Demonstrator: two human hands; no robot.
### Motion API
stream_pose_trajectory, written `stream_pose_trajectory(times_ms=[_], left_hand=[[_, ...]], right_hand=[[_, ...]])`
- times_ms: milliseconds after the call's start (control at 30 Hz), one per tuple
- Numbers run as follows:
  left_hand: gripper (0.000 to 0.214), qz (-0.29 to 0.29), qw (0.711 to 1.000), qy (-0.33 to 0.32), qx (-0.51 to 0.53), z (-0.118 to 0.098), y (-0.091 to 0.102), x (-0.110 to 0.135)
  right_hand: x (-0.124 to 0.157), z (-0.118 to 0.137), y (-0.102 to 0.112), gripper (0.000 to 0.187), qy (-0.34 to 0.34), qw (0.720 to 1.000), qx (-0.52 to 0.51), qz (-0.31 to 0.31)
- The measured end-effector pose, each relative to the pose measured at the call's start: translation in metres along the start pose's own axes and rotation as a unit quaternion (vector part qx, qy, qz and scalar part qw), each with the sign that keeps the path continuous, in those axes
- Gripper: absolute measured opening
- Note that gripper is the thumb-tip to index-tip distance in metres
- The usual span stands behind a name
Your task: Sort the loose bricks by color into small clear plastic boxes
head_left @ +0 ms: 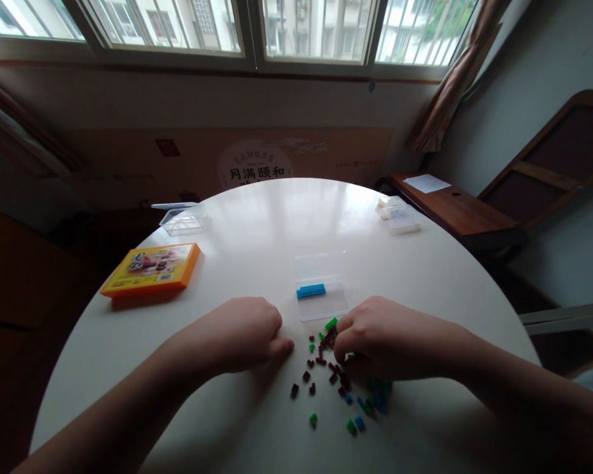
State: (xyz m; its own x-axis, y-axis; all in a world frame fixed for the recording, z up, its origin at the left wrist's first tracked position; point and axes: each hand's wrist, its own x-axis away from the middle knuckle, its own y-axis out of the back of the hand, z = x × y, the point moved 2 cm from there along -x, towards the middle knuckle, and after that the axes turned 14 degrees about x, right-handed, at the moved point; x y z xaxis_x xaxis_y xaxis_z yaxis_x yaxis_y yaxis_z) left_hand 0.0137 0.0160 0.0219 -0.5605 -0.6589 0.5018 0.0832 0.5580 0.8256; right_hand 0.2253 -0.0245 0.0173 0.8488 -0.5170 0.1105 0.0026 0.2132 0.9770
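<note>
My left hand [257, 332] rests on the white table, left of a scatter of small bricks. Its fingers are curled under, the thumb points right, and nothing shows in it. My right hand [375, 339] reaches in from the right, its fingers bent together at the brick pile; whatever they hold is hidden. Brown bricks [344, 380] lie loose beneath and beside it, with a green brick [331, 324] near the fingertips. Blue bricks [359, 423] are spread closer to me. Beyond the pile, an open clear plastic box [326, 307] contains bright blue bricks [311, 291] in a strip.
At the left lies an orange-and-yellow box [151, 268], with a clear empty container [182, 222] behind it. Another small clear case [400, 217] stands at the far right of the round white table [257, 224]. A wooden side table [469, 210] is beyond the right edge.
</note>
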Motion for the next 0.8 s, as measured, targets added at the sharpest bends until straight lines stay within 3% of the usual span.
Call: stream_pose_trajectory(times_ms=[333,567,800], left_hand=[[0.046,-0.010,1.000,-0.009,-0.003,0.001,0.000,0.001],[0.044,-0.015,1.000,-0.010,0.003,0.000,0.001,0.002],[0.043,-0.014,1.000,-0.012,0.003,0.001,0.002,0.003]], right_hand=[[0.003,-0.003,0.002,0.014,-0.010,0.999,0.001,-0.051],[0.006,-0.033,0.009,0.011,-0.174,0.967,0.011,-0.185],[-0.010,-0.044,-0.006,0.012,-0.267,0.948,0.063,-0.162]])
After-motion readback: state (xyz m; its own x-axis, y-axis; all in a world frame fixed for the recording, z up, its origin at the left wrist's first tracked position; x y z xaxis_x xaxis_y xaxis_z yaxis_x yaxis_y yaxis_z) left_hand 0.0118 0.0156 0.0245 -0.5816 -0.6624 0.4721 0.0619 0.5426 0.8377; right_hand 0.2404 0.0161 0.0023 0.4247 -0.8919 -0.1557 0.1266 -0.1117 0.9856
